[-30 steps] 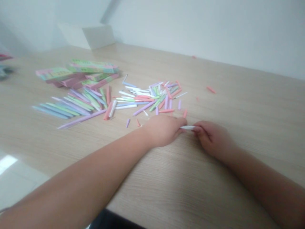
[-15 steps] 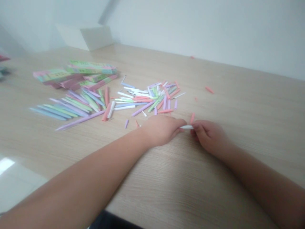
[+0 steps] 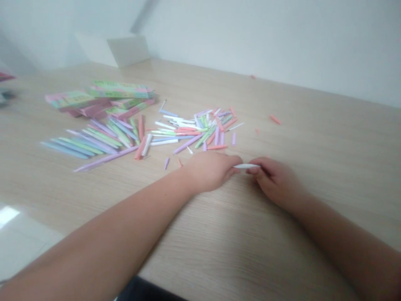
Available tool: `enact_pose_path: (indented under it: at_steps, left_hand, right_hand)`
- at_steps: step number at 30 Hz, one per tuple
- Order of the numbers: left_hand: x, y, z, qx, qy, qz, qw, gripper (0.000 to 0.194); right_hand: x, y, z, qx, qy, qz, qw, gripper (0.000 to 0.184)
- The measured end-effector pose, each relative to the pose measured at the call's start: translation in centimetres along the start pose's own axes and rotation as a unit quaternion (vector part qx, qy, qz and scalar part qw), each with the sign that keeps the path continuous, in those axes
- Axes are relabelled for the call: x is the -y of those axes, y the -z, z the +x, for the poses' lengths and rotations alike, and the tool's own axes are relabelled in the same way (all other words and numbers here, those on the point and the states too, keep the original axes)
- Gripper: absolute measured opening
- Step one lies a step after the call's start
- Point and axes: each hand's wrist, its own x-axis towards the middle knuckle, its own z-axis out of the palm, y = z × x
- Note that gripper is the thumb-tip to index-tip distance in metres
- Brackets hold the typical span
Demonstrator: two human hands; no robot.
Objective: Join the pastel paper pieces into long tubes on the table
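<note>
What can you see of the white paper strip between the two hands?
The white paper strip is slim and smooth, narrowing towards its right end, and looks like rolled or folded paper. It lies almost level, running sideways across the view. Its left part sits under the fingertips of the left hand, and its right end is pinched by the right hand. It appears to be held just above the wooden table. Blur hides any fold lines or a hollow end.

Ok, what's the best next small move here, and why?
Probably lay the white strip down with the loose strips: the left hand and right hand hold its two ends, and the loose strips lie just beyond the left hand.
</note>
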Motion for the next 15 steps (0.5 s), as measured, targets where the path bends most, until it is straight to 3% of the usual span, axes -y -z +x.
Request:
enact_pose_path:
  at_steps: [3, 11, 13, 15]
  left_hand:
    - [0.0, 0.1, 0.0, -0.003, 0.0, -0.001, 1.0, 0.036]
    - [0.0, 0.2, -0.4, -0.005, 0.0, -0.052, 0.999, 0.034]
    - [0.1, 0.7, -0.5, -0.053, 0.011, -0.138, 0.989, 0.033]
    - [0.4, 1.3, -0.4, -0.124, 0.054, -0.293, 0.946, 0.04]
  right_hand:
    - [-0.2, -0.2, -0.5, -0.013, 0.013, 0.01, 1.0, 0.031]
    - [-0.4, 0.4, 0.0, 0.008, 0.082, -0.055, 0.995, 0.023]
    - [-0.4, 0.4, 0.0, -0.009, 0.063, -0.053, 0.997, 0.022]
    - [-0.1, 0.3, -0.2, -0.043, 0.017, -0.038, 0.998, 0.022]
